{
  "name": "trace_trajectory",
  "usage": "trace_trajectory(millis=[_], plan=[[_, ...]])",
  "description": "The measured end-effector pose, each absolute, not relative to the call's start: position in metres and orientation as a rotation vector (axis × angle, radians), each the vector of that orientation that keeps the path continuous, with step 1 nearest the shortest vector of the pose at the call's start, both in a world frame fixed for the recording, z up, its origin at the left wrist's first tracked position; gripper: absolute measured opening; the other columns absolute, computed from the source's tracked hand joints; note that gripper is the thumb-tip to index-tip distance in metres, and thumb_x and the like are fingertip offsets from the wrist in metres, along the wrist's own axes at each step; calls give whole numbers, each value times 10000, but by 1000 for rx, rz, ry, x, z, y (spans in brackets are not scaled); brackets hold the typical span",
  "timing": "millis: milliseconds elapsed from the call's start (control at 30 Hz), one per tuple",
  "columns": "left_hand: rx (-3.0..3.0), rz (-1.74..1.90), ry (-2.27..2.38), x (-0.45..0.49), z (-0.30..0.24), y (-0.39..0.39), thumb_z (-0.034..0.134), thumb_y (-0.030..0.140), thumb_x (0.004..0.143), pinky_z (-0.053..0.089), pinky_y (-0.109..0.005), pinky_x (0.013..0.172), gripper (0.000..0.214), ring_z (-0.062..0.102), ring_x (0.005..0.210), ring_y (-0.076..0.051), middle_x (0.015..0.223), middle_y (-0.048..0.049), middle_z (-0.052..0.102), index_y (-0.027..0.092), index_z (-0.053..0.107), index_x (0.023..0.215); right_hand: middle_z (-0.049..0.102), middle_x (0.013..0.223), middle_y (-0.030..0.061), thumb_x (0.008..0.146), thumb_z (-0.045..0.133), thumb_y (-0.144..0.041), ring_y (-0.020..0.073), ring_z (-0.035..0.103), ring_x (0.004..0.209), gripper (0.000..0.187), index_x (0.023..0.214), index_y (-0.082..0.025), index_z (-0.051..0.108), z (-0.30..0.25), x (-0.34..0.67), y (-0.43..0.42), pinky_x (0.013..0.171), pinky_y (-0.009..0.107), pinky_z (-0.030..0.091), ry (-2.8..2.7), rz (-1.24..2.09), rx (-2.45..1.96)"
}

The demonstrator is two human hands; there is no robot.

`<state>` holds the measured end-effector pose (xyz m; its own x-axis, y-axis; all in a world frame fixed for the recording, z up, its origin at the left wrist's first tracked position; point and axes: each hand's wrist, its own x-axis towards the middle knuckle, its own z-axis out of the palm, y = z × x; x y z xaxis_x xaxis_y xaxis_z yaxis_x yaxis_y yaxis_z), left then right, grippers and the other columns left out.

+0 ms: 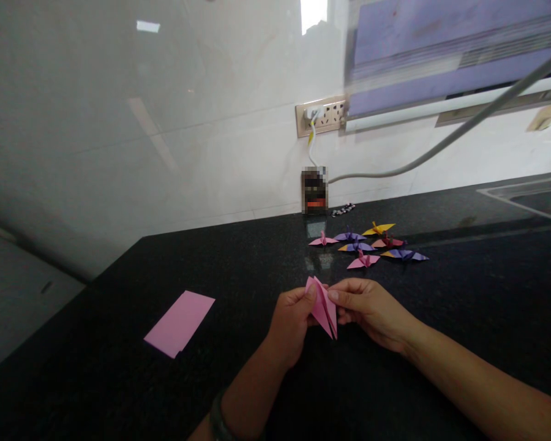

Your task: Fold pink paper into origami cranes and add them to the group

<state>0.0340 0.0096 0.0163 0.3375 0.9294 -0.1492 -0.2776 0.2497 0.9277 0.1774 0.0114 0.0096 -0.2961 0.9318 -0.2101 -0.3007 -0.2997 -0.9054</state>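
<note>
A partly folded pink origami paper [322,309] is held between both hands above the dark counter, its two narrow points hanging down toward me. My left hand [292,323] pinches its left side, thumb on the front face. On the right edge, my right hand [371,311] grips with thumb and fingers closed. The fingers behind the paper are partly hidden. Beyond the hands stand several finished paper cranes, among them a pink crane [363,261], a yellow crane [379,229] and a purple crane [406,254].
Pink paper sheets [180,323] lie on the black counter [96,373] to the left. Against the wall are a blurred-out box [314,191], a beaded string [343,210] and a grey cable [408,166]. A socket panel [333,114] holds a white plug. A recessed edge [528,196] lies far right.
</note>
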Motion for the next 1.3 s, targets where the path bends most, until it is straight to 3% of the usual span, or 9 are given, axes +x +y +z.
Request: trace_trajectory(millis=[533,867,1067,1300], plan=[[898,995,862,35,13,11,528,365,726,425,-262,571,332,561,584,-146,667,-57,625,96,627,895,588,610,5,556,714,-287,122,574,586,211,641,-115,624,11,177,11,596,273,464,-948,1718,-992],[966,976,904,34,15,10,525,367,717,428,-258,558,327,548,601,-147,698,-50,607,121,604,918,595,594,10,549,712,-305,102,547,539,224,634,-118,623,10,178,12,549,244,440,-957,1720,-1012],[1171,1060,1035,30,21,12,528,336,713,363,-198,458,194,451,482,-91,557,16,513,151,584,730,601,575,9,574,696,-265,74,521,484,176,626,-114,622,9,179,12,490,208,395,-994,1746,-1017],[1322,1062,1096,25,16,15,507,346,731,348,-201,490,209,442,531,-95,618,2,518,150,576,761,588,547,-2,597,675,-217,58,502,452,127,624,-108,616,9,182,13,466,191,374,-1060,1733,-1068]])
